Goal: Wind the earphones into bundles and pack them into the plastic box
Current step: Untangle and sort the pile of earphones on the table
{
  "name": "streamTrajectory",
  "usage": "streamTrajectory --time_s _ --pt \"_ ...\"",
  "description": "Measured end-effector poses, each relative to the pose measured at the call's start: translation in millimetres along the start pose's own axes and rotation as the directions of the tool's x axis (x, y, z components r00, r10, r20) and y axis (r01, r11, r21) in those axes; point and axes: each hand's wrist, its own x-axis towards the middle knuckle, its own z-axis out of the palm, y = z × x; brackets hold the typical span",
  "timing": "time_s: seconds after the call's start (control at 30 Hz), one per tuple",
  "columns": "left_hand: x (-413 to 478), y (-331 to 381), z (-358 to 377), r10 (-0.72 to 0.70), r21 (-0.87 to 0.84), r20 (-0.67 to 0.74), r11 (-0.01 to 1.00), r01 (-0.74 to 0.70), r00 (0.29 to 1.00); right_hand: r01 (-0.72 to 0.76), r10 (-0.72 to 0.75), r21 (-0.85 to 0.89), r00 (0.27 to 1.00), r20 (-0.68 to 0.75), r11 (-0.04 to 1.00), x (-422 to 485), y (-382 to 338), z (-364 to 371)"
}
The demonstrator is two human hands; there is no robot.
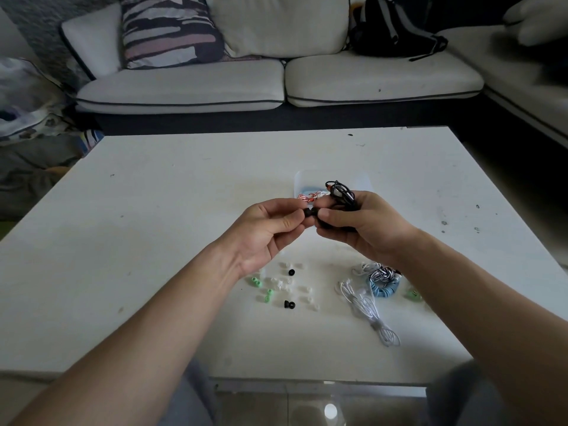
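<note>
Well, my right hand [365, 224] curls round the tangled black earphones [339, 192]; my left hand [267, 232] pinches a round black tip [309, 213]. They hide part of the clear plastic box [332, 176] behind, mid-table [184, 210]. Little soft tips [278, 284] and thin white cords [365, 305] lie by the near edge.

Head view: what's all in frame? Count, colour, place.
black wired earphones: one bundle, black, in both hands
clear plastic box: one, transparent, behind the hands
red-and-white striped earphones: one, in the box
loose silicone ear tips: many; white, green, black; table front
white earphone cable: one, white, front right
blue coiled earphones: one, blue, front right
black-and-white striped earphones: one, beside the blue
white table: one, centre
white sofa: one, behind table
black backpack: one, on sofa
left hand: pinches the black earphones
right hand: grips the black earphones
</note>
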Motion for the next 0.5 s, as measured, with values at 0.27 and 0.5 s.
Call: streamTrajectory --time_s 0.27,0.5 --pt "0.6 -2.4 -2.2 -0.036 0.013 0.075 0.999 0.035 0.997 -0.026 0.027 -0.022 0.997 0.071 0.999 -3.4 -4.0 -0.2" --pt "1.2 -3.0 -3.2 -0.045 0.01 0.09 0.999 0.045 0.995 -0.021 0.022 -0.015 0.998 0.065 1.0 -3.4 -2.6 -0.6"
